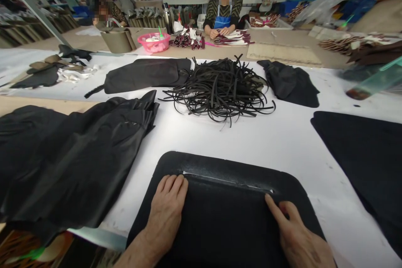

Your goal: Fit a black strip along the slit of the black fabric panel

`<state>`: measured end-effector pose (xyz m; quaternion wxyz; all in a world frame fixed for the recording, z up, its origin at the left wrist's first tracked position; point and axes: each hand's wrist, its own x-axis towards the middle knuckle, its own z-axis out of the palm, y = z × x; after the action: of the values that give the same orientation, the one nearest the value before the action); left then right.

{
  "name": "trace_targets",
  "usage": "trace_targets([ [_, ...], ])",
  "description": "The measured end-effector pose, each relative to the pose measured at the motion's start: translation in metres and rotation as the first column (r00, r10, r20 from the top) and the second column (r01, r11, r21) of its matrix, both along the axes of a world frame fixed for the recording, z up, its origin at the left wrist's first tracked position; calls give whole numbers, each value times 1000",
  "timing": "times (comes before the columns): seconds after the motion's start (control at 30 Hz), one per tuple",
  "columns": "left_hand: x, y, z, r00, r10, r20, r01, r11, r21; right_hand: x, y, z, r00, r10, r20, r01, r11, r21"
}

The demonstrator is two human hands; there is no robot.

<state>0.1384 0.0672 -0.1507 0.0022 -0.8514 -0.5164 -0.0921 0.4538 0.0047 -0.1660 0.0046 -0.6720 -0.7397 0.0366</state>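
A black panel with rounded corners (229, 226) lies before me on the white-topped table. Near its far edge runs a long narrow slit (226, 181), with white showing through. My left hand (168, 207) rests palm down on the panel, fingers side by side and lying flat, their tips at the slit's left end. At the slit's right end, the outstretched index finger of my right hand (297, 228) touches the panel. The other fingers of that hand are bent and partly hidden. Neither hand grips anything that I can see.
Black sheets (72, 155) lie at left, another black panel (364, 159) at right. Beyond are a heap of black strips (222, 88), dark flat pieces (144, 75) and a folded black piece (292, 83). A pink basket (153, 42) and a seated co-worker (224, 12) are across the table.
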Motion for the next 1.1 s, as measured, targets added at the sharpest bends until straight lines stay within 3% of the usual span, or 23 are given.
trace_targets([
  [0.17, -8, 9, 8, 967, 178, 180, -159, 980, -116, 2, 5, 13, 994, -94, -60, 98, 993, 68],
  [0.23, -9, 10, 18, 923, 239, 300, -209, 969, -130, -3, 6, 24, 973, -131, -189, 150, 985, 90],
  [0.33, 4, 8, 37, 823, 218, 524, -96, 963, -250, -25, 7, 46, 824, -150, -546, 81, 986, -148],
  [0.4, 19, 6, 50, 727, 253, 638, 104, 878, -467, -46, 12, 59, 668, -219, -711, -60, 937, -345],
  [0.47, 34, 5, 61, 653, 372, 660, 266, 704, -659, -65, 22, 66, 553, -289, -782, -129, 897, -423],
  [0.53, 46, 6, 69, 604, 460, 650, 363, 568, -739, -76, 33, 69, 466, -334, -819, -204, 860, -467],
  [0.6, 54, 9, 73, 570, 495, 656, 425, 506, -751, -79, 42, 69, 420, -370, -828, -254, 829, -499],
  [0.67, 59, 11, 73, 548, 499, 671, 442, 508, -739, -80, 48, 69, 435, -405, -804, -260, 798, -543],
  [0.77, 65, 13, 72, 542, 520, 660, 410, 522, -748, -81, 52, 71, 536, -428, -727, -238, 750, -618],
  [0.83, 70, 14, 72, 526, 570, 631, 417, 474, -775, -84, 54, 72, 582, -419, -697, -235, 734, -637],
  [0.97, 78, 17, 72, 464, 666, 584, 476, 368, -799, -88, 54, 69, 574, -371, -730, -284, 746, -602],
  [1.03, 76, 18, 70, 471, 658, 587, 470, 376, -798, -86, 52, 69, 546, -371, -751, -305, 747, -591],
  [1.1, 68, 20, 64, 493, 641, 588, 409, 426, -807, -79, 50, 69, 516, -378, -769, -301, 760, -576],
])
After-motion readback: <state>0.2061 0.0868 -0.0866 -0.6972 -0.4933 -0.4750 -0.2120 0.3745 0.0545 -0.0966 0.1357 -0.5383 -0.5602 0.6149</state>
